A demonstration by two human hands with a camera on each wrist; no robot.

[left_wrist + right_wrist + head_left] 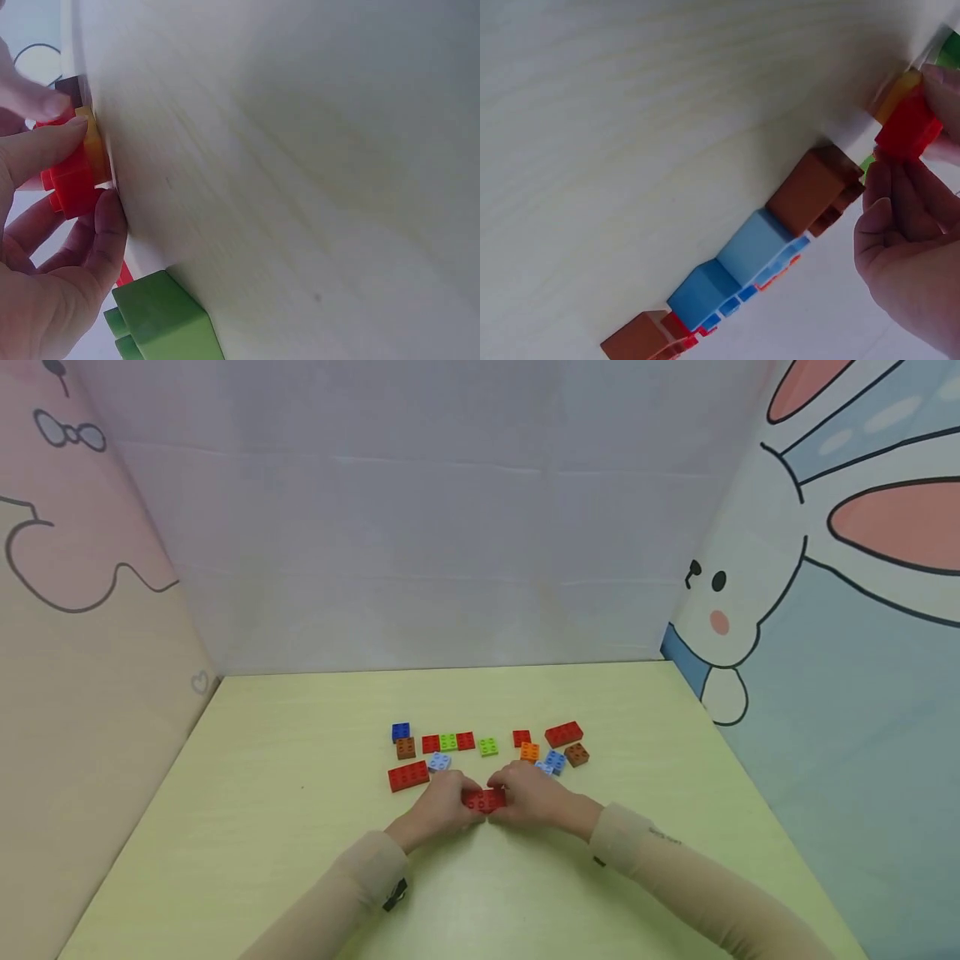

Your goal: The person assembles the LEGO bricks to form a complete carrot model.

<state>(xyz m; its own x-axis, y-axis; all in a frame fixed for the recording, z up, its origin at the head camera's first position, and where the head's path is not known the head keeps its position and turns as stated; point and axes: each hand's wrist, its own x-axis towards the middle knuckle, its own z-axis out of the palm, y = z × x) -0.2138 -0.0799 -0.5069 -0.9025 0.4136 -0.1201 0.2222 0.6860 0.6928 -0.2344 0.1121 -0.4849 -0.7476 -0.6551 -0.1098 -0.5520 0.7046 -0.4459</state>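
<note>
Both hands meet at a studded red toy brick (pixel 484 801) near the middle of the table. My left hand (pixel 438 807) pinches its left end, and my right hand (pixel 534 797) pinches its right end. Under the red brick (pixel 75 184), the left wrist view shows a yellow brick (pixel 93 146) close to the tabletop; whether the two are joined I cannot tell. The right wrist view also has the red brick (pixel 907 129) between thumb and fingers, with the yellow brick (pixel 896 96) beside it. Fingers cover part of both bricks.
Beyond the hands, several loose bricks lie on the table (pixel 247 793): a long red one (pixel 408 776) at left, a dark blue one (pixel 401 732), a lime one (pixel 488 747), an orange one (pixel 529 752), and another long red one (pixel 564 734) at right.
</note>
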